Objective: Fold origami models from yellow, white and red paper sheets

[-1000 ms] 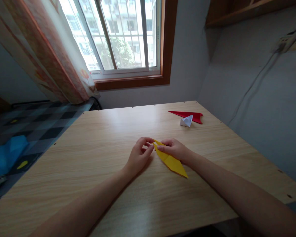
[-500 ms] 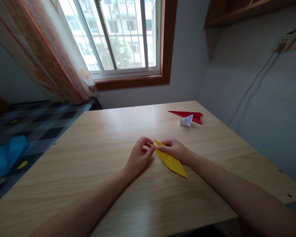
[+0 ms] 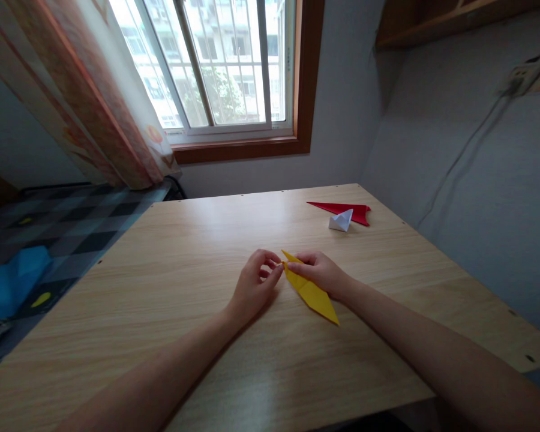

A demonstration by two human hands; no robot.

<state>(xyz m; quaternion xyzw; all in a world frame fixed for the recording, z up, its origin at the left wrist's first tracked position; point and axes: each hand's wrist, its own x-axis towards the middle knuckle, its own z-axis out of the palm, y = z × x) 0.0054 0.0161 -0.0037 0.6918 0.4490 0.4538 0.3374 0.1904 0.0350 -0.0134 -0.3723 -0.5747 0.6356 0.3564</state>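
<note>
A folded piece of yellow paper [image 3: 314, 295], long and pointed at both ends, slants over the middle of the wooden table [image 3: 171, 336]. My right hand [image 3: 317, 271] grips it from the right, thumb on top and fingers behind. At its left edge, near the upper end, my left hand [image 3: 263, 277] pinches a small bit of the paper between thumb and fingertips. The lower tip points toward me and is free of both hands.
Toward the table's back right lie a red folded paper plane [image 3: 333, 207] and, in front of it, a small white folded paper piece [image 3: 341, 221]. A blue paper shape [image 3: 15, 279] rests on the checked bed cover [image 3: 99, 210] at left.
The yellow paper has turned slightly: its upper tip sits a little higher and its lower tip a little further left. Both hands stay almost in place.
</note>
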